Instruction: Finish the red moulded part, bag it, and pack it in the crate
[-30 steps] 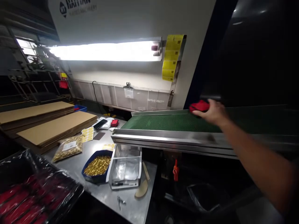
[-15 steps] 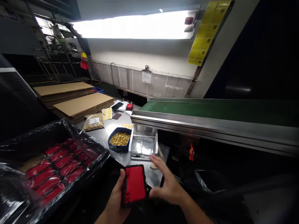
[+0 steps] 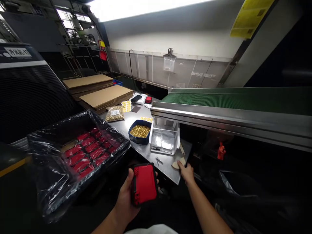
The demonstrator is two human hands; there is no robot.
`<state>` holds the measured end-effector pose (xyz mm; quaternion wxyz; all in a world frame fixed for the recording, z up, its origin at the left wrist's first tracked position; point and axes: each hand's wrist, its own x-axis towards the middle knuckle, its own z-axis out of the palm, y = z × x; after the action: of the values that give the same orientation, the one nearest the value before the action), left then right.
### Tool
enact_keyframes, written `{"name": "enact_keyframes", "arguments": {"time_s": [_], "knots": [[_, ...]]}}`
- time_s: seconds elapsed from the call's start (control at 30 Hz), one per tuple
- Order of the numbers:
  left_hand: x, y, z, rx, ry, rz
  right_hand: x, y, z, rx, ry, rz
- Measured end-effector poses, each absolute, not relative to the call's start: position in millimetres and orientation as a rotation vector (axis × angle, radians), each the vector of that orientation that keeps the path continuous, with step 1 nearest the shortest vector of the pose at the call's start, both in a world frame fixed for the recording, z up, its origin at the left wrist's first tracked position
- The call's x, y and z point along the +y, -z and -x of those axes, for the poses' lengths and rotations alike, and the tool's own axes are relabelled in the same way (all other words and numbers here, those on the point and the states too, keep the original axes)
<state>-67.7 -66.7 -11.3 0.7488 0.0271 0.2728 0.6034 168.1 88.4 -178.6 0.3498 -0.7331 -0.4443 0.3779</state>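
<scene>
A flat red case with a black rim (image 3: 145,182) rests in my left hand (image 3: 125,198), with the thumb along its left side and fingertips showing at its right edge. My right hand (image 3: 188,175) is at the near right corner of the metal table, its fingers closed on a pale beige pad (image 3: 175,165) lying there. Left of the pad lies a small metal tool (image 3: 159,160). Behind these stand a white tray (image 3: 177,143) with clear plastic bags and a pen, and a blue bin (image 3: 133,139) of small gold-coloured parts.
A black-lined box (image 3: 70,182) with rows of red cases stands at left. Cardboard stacks (image 3: 104,97), a bag of parts (image 3: 115,113), sticker sheets (image 3: 126,106) and a phone (image 3: 136,98) lie farther back. A green conveyor (image 3: 207,100) runs along the right.
My right hand has moved from beside the red case to the pale pad at the table corner. My left hand still holds the case. The view has tilted down and left.
</scene>
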Motion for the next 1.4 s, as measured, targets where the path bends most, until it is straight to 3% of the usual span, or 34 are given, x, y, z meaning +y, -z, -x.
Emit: {"name": "enact_keyframes", "arguments": {"time_s": [0.2,0.37,0.53,0.97,1.4], "knots": [[-71,15,65,0.578,-1.313,-0.05,31,151,-189,-1.112,-1.175,1.786],[-77,19,61,0.568,-1.291,-0.041,-13,73,-157,-1.119,-1.299,1.54],[-78,20,51,0.653,-1.248,0.04,-44,10,-128,-1.463,-1.298,1.067],[-83,27,40,0.67,-1.201,0.128,-47,0,-122,-1.891,-1.137,0.788],[-87,35,40,0.68,-1.175,0.069,-46,8,-120,-2.016,-0.989,0.785]]}}
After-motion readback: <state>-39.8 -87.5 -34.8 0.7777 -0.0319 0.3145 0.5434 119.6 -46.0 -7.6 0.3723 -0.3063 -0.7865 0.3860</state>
